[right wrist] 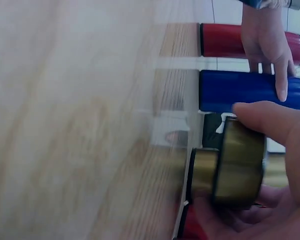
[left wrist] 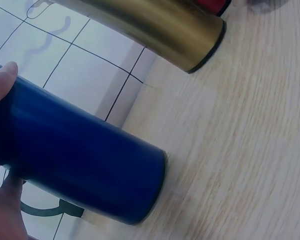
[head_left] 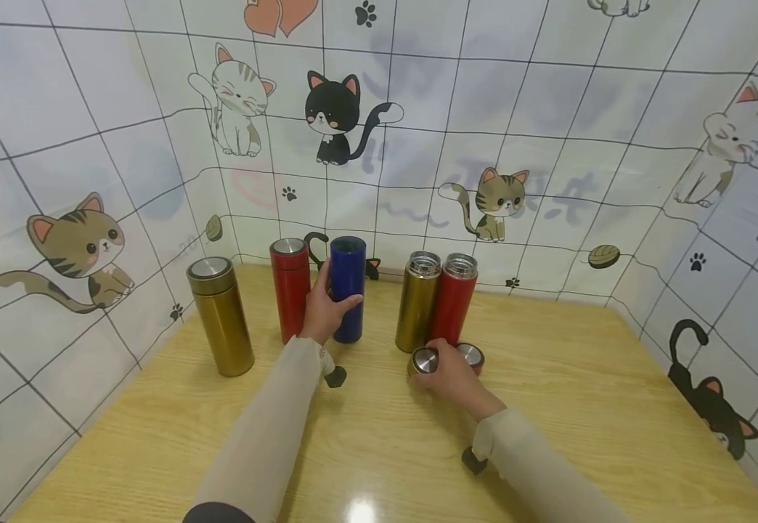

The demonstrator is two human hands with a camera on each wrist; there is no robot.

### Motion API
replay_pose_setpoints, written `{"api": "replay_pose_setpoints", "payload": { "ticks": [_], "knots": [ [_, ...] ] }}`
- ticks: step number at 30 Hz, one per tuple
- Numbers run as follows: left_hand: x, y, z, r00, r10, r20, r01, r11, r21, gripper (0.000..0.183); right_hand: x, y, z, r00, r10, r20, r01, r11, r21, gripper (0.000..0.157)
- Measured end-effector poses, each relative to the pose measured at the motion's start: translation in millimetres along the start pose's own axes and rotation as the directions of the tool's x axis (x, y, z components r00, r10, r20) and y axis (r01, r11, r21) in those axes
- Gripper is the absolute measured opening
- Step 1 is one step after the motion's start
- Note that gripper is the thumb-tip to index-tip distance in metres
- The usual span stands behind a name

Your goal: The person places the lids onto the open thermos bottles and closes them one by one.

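Note:
My left hand grips the blue bottle around its upper body, thumb across the front. The bottle stands upright; whether its dark top is a lid, I cannot tell. My right hand pinches a gold lid with a steel disc on top, low over the table. A red lid lies just right of it, partly behind the hand. Behind these lids stand an uncapped gold bottle and an uncapped red bottle, side by side, with bare steel necks.
A capped red bottle stands directly left of the blue one. Farther left is a capped gold bottle. The wooden table meets cat-printed sheeting at the back and sides.

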State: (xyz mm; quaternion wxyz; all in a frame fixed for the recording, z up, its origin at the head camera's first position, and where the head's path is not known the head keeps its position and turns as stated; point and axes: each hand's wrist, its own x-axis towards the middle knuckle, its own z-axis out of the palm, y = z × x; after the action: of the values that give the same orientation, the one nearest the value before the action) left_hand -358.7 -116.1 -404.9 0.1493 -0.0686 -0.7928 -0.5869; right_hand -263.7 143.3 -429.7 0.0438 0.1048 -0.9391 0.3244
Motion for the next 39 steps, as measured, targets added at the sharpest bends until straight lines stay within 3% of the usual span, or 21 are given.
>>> {"api": "replay_pose_setpoints", "payload": {
  "ticks": [6,12,15,19,25,30,33,36,39],
  "knots": [
    [1.0,3.1,0.1,1.000,0.001,0.004,-0.001,1.000,0.021,0.098,-6,-13,-7.8,0.996,-0.011,-0.092,0.019,0.996,0.089,0.066],
    [-10.1,8.1,10.0,1.000,0.001,-0.029,0.000,1.000,0.027,0.101,-10,-15,-10.0,0.981,-0.063,-0.183,0.089,0.987,0.133,0.069],
    [-16.7,9.4,18.1,0.998,0.001,-0.060,0.000,1.000,0.023,0.102,-10,-14,-7.7,0.962,-0.120,-0.244,0.154,0.980,0.128,0.068],
    [-23.2,8.4,26.3,0.990,-0.003,-0.141,0.004,1.000,0.011,0.097,-8,-13,-4.8,0.922,-0.214,-0.324,0.258,0.961,0.101,0.068],
    [-30.9,5.2,31.7,0.959,-0.039,-0.282,0.037,0.999,-0.014,0.084,-7,-15,-5.6,0.870,-0.282,-0.404,0.347,0.933,0.096,0.070],
    [-38.8,7.6,35.2,0.932,-0.072,-0.356,0.073,0.997,-0.010,0.078,-6,-15,-5.7,0.829,-0.328,-0.453,0.395,0.917,0.060,0.073],
    [-43.8,9.7,39.1,0.908,-0.043,-0.416,0.064,0.997,0.036,0.079,-6,-15,-5.0,0.816,-0.331,-0.474,0.404,0.913,0.058,0.074],
    [-46.2,12.2,43.6,0.874,0.004,-0.485,0.062,0.991,0.121,0.078,-5,-15,-4.6,0.800,-0.324,-0.505,0.412,0.908,0.071,0.073],
    [-47.6,16.6,47.7,0.849,0.058,-0.526,0.040,0.984,0.173,0.072,-4,-16,-4.4,0.772,-0.322,-0.549,0.431,0.899,0.079,0.072]
  ]
}}
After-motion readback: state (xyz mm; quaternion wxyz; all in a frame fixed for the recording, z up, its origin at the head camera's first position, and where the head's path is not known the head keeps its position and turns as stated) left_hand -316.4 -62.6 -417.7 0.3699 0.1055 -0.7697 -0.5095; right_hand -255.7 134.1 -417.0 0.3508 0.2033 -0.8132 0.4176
